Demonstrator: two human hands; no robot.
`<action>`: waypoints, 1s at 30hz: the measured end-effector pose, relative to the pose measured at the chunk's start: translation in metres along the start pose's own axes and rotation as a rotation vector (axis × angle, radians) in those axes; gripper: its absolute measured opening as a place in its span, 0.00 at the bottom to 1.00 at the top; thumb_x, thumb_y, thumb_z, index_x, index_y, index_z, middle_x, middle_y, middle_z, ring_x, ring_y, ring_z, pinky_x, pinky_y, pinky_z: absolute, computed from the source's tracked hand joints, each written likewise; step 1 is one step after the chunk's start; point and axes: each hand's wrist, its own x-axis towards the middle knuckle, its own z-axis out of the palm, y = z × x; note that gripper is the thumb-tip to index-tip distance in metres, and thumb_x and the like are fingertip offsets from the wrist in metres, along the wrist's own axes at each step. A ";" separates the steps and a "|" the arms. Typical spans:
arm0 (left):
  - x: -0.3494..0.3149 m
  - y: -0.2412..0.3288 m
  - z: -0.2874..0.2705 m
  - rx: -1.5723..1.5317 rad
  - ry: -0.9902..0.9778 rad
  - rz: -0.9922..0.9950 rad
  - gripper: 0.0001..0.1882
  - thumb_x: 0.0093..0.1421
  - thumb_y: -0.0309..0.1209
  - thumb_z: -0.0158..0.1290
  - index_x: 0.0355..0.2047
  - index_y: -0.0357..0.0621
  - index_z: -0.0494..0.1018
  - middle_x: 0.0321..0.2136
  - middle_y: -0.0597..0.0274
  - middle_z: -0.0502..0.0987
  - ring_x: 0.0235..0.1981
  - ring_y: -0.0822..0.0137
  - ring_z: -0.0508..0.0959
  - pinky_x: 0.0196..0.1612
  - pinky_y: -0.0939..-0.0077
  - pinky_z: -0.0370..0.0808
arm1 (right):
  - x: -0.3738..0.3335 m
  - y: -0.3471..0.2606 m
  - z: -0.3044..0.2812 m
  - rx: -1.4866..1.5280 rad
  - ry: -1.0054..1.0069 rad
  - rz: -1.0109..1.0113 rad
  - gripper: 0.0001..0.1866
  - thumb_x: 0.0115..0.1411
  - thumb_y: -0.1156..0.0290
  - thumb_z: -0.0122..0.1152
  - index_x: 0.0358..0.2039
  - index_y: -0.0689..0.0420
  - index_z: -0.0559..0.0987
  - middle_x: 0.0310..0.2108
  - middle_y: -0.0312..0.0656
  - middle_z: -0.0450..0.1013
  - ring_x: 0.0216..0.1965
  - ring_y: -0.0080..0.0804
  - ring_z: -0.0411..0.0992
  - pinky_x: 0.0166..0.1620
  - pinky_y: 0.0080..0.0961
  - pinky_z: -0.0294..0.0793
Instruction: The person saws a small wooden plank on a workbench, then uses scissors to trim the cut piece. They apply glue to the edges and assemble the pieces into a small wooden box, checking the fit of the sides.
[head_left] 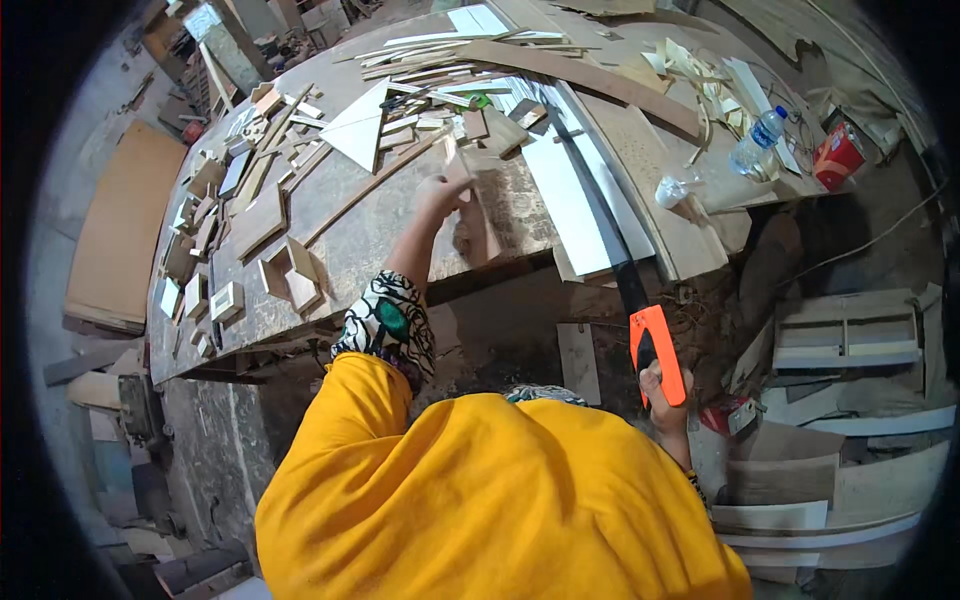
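My right hand (664, 386) is wrapped round the orange handle of a handsaw (655, 340). Its long dark blade (590, 185) points away from me, slanting over a long white panel (572, 205) at the table's near edge. My left hand (445, 193) is closed on a short piece of wood (480, 225), slightly smeared by motion, above the worn tabletop. Part of that piece is hidden behind the fingers. A small open wooden box (291, 275) stands to the left of my left forearm.
Wood offcuts and small blocks (258, 220) cover the table's left side; thin strips (430, 65) are piled at the back. A white triangular board (355, 125) lies among them. To the right are a plastic bottle (757, 142), a red can (838, 157) and shavings (690, 75).
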 end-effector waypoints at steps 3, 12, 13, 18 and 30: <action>0.002 -0.014 0.000 -0.486 0.047 -0.226 0.23 0.48 0.43 0.63 0.32 0.33 0.74 0.24 0.54 0.76 0.24 0.63 0.78 0.22 0.73 0.72 | 0.003 0.016 -0.006 0.000 -0.090 0.037 0.18 0.57 0.65 0.63 0.16 0.58 0.68 0.12 0.33 0.59 0.14 0.24 0.57 0.20 0.26 0.54; -0.016 -0.070 0.015 -1.049 -0.135 -0.387 0.18 0.60 0.37 0.53 0.42 0.34 0.66 0.36 0.51 0.75 0.31 0.61 0.79 0.30 0.72 0.80 | 0.008 0.003 0.034 -0.108 -0.245 -0.009 0.13 0.53 0.69 0.64 0.19 0.63 0.71 0.12 0.37 0.64 0.14 0.25 0.63 0.21 0.27 0.61; -0.018 -0.078 0.013 -0.978 -0.243 -0.402 0.18 0.59 0.39 0.54 0.42 0.36 0.68 0.36 0.52 0.76 0.32 0.59 0.79 0.33 0.70 0.79 | 0.007 0.003 0.039 -0.079 -0.272 0.023 0.14 0.53 0.69 0.64 0.19 0.63 0.71 0.12 0.37 0.64 0.14 0.25 0.63 0.21 0.27 0.61; -0.036 -0.075 0.003 0.056 -0.075 0.156 0.18 0.53 0.41 0.58 0.41 0.46 0.76 0.37 0.55 0.79 0.36 0.56 0.79 0.42 0.67 0.75 | -0.003 0.015 0.063 -0.145 -0.268 0.016 0.15 0.53 0.66 0.66 0.21 0.62 0.72 0.13 0.37 0.64 0.14 0.26 0.62 0.20 0.27 0.61; -0.011 -0.053 0.005 0.450 0.015 0.749 0.23 0.50 0.41 0.58 0.46 0.48 0.75 0.47 0.55 0.73 0.51 0.50 0.69 0.54 0.60 0.66 | -0.041 0.012 0.111 -0.047 -0.069 0.169 0.11 0.53 0.70 0.66 0.22 0.62 0.73 0.15 0.35 0.66 0.17 0.21 0.63 0.23 0.26 0.64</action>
